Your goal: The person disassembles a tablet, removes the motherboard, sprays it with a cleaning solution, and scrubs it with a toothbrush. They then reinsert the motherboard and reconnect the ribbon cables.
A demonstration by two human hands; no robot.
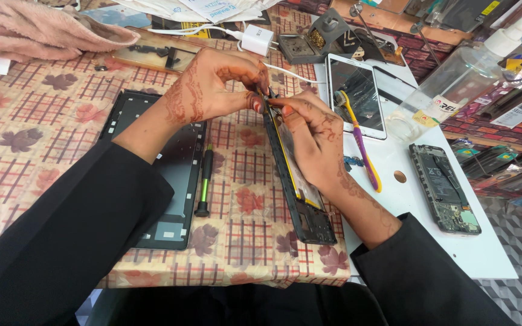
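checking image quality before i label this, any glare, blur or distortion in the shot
Head view: even daylight, soft shadows; the hands and tablet frame are sharp; mild glare on the white phone screen and clear plastic bottle; wide-angle stretch toward the corners, with slightly soft edges.

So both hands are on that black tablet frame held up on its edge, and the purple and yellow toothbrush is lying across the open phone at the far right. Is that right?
Not quite. In the head view the toothbrush lies across the white tablet, not the open phone. The left hand and right hand do hold the black frame on edge.
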